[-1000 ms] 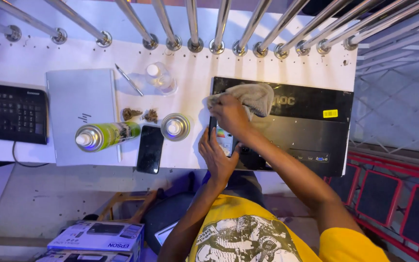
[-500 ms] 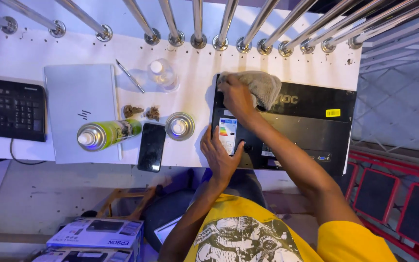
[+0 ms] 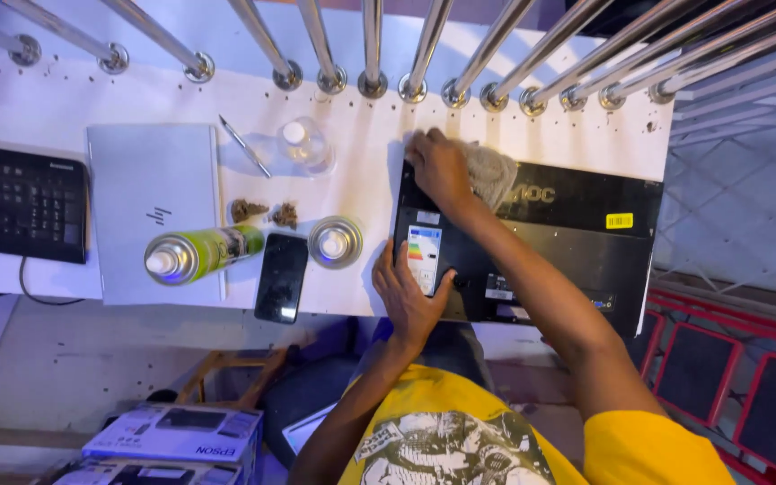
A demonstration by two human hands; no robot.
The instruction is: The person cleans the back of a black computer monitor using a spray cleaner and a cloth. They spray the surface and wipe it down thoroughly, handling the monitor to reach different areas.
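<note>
The right hand (image 3: 437,166) presses a grey cloth (image 3: 491,171) in a closed grip onto the black monitor's (image 3: 568,242) far-left corner on the desk (image 3: 361,117), the left hand (image 3: 410,292) lies open-fingered against its near edge, and most of the panel beyond the cloth looks unwiped.

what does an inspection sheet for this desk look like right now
surface: white table, speckled with small holes and dirt along the far edge
job's things: black monitor lying flat on the table's right end; grey cloth on its top left corner
clutter: closed laptop, keyboard, green spray can on its side, second can upright, phone, clear bottle, pen, two brown lumps
grippers: right hand presses the cloth; left hand steadies the monitor's near left edge
cables: keyboard cord hangs off the near edge
surroundings: steel railing bars, printer boxes on the floor
</note>
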